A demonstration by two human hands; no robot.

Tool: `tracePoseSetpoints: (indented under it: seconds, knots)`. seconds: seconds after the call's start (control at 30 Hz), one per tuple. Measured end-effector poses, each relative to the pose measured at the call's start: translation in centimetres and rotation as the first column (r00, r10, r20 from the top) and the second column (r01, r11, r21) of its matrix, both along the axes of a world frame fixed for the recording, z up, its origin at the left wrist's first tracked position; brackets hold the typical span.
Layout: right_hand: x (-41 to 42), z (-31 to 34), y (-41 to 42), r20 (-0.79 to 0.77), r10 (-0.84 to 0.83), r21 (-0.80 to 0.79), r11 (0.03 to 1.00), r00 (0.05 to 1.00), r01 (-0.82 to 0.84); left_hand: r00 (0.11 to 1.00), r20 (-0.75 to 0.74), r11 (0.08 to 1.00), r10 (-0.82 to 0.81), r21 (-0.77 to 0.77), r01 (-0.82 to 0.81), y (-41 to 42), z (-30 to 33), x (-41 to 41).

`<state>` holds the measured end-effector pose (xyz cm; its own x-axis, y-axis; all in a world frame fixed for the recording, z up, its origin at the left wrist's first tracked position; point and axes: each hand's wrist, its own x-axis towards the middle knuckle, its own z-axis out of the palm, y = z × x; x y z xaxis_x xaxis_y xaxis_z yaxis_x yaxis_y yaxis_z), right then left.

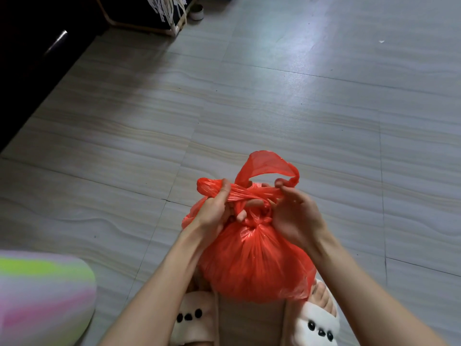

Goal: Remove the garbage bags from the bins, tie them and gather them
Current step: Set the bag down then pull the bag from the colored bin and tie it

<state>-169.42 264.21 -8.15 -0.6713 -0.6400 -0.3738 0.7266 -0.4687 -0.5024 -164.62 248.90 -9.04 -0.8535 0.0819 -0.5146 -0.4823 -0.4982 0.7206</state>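
Left hand (pixel 214 208), right hand (pixel 296 216) gripping handles of bulging, knotted red bag (pixel 252 265)

The room was dim, with soft pale glare on the grey striped floor tiles (pixel 311 78) at upper right, while the dark cabinet (pixel 30 58) at upper left sank into near-black shadow. The wide lens bent the tile seams outward, and the pastel rainbow-striped object (pixel 42 295) at lower left was blurred.

Probably a home: tiled floor (pixel 274 101), plush slippers (pixel 197 318).
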Motion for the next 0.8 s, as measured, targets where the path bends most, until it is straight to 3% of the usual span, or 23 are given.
tracePoseSetpoints:
  seconds: [0.13, 0.23, 0.33, 0.47, 0.63, 0.73, 0.8]
  knots:
    - [-0.2, -0.3, 0.6, 0.123, -0.090, 0.042, 0.995, 0.988, 0.085, 1.000, -0.017, 0.997, -0.021, 0.069, 0.022, -0.4, 0.2, 0.0]
    - [-0.1, 0.1, 0.4, 0.110, -0.050, 0.103, 0.994, 0.993, 0.039, 0.999, -0.014, 0.999, -0.030, -0.011, 0.030, -0.3, 0.1, -0.1]
    - [-0.2, -0.1, 0.3, 0.084, -0.059, 0.205, 0.978, 0.995, 0.041, 0.999, -0.007, 0.999, -0.032, 0.023, 0.032, -0.3, 0.1, -0.1]
    - [-0.3, -0.3, 0.2, 0.134, -0.181, 0.143, 0.976, 0.974, 0.161, 0.999, -0.022, 0.996, 0.024, 0.091, -0.022, -0.3, 0.2, 0.0]
    - [-0.4, -0.5, -0.2, 0.104, -0.106, 0.135, 0.987, 0.989, 0.092, 0.994, -0.025, 0.993, 0.108, -0.054, -0.109, 0.4, 0.9, -0.2]
    - [-0.4, -0.3, 0.0, 0.133, -0.112, 0.107, 0.989, 0.985, 0.098, 0.988, -0.152, 0.938, 0.012, -0.340, -0.064, 1.3, 0.9, 0.3]
    - [-0.2, -0.3, 0.1, 0.125, -0.142, 0.052, 0.989, 0.982, 0.136, 0.982, -0.167, 0.920, 0.091, -0.363, -0.147, 1.9, 0.8, 0.3]
